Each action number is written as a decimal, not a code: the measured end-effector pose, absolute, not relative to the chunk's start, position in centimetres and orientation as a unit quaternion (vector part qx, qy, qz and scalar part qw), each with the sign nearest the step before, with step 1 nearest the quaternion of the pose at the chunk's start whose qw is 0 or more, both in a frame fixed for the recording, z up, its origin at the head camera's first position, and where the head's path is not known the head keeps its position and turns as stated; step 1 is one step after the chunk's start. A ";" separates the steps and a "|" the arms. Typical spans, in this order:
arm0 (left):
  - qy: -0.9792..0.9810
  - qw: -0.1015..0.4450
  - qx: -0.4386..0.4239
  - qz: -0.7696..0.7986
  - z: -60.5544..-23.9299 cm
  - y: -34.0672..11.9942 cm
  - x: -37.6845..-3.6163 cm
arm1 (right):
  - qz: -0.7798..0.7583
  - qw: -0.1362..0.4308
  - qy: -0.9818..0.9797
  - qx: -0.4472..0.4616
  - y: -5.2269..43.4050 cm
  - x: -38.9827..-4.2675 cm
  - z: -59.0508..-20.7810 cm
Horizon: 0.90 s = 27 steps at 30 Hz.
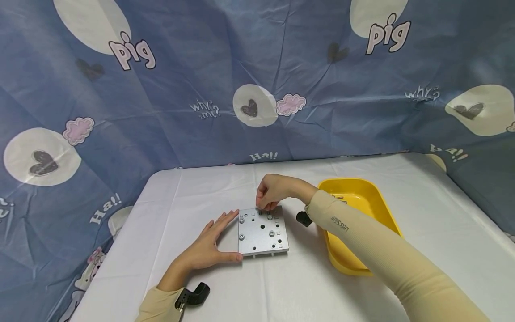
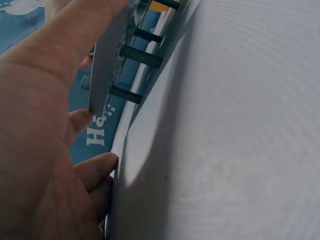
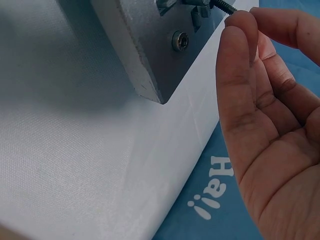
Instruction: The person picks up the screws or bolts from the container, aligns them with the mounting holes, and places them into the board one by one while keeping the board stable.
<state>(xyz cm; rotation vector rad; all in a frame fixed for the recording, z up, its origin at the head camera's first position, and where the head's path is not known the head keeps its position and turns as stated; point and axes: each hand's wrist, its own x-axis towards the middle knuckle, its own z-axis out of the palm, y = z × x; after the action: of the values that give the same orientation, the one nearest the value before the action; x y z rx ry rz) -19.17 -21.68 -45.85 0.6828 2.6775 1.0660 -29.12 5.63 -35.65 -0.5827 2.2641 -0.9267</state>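
A white-clothed table (image 1: pixel 281 286) stands before a blue cartoon-print backdrop (image 1: pixel 225 67), with a yellow tray (image 1: pixel 362 192) at the right. A grey metal plate (image 1: pixel 263 232) lies mid-table. The left hand (image 1: pixel 209 243) lies flat, fingers straight, against the plate's left edge. The right hand (image 1: pixel 272 191) pinches a small dark screw (image 3: pixel 223 5) at the plate's far edge.

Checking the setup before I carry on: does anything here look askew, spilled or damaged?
Nothing stands out. The metal plate lies flat on the white table, the left hand rests against its edge, the right hand pinches a screw at its far edge, and the yellow tray sits upright beside it.
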 end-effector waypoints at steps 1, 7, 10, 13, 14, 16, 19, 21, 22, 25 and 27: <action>0.900 0.089 0.230 0.359 -45.9 -21.7 -19.2 | -0.351 0.308 0.856 -0.221 5.6 -29.1 -35.6; 0.899 0.091 0.229 0.363 -45.8 -21.6 -19.1 | -0.351 0.312 0.856 -0.218 5.6 -29.0 -35.5; 0.899 0.091 0.228 0.362 -45.8 -21.6 -19.1 | -0.351 0.312 0.855 -0.220 5.7 -29.0 -35.5; 0.900 0.089 0.228 0.360 -45.7 -21.6 -19.1 | -0.350 0.310 0.855 -0.224 5.7 -29.0 -35.5; 0.901 0.089 0.228 0.359 -45.7 -21.6 -19.0 | -0.351 0.311 0.854 -0.225 5.7 -29.0 -35.5; 0.901 0.088 0.228 0.358 -45.6 -21.6 -19.0 | -0.352 0.312 0.853 -0.226 5.7 -28.9 -35.5; 0.901 0.087 0.228 0.358 -45.5 -21.6 -18.9 | -0.353 0.317 0.851 -0.227 5.6 -28.8 -35.3; 0.902 0.089 0.226 0.358 -45.5 -21.6 -18.8 | -0.352 0.318 0.850 -0.229 5.6 -28.7 -35.1; 0.902 0.089 0.225 0.358 -45.5 -21.6 -18.8 | -0.350 0.319 0.850 -0.230 5.6 -28.6 -35.1; 0.902 0.092 0.223 0.359 -45.5 -21.6 -18.8 | -0.349 0.318 0.851 -0.232 5.5 -28.6 -35.0; 0.902 0.093 0.222 0.359 -45.5 -21.6 -18.8 | -0.348 0.319 0.851 -0.232 5.4 -28.5 -35.0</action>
<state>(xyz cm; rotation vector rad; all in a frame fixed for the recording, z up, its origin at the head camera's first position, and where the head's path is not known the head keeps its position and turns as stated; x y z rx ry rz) -18.82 -21.61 -45.53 0.6580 2.6776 1.0645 -28.54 5.44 -34.97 -0.6114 2.2372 -0.9143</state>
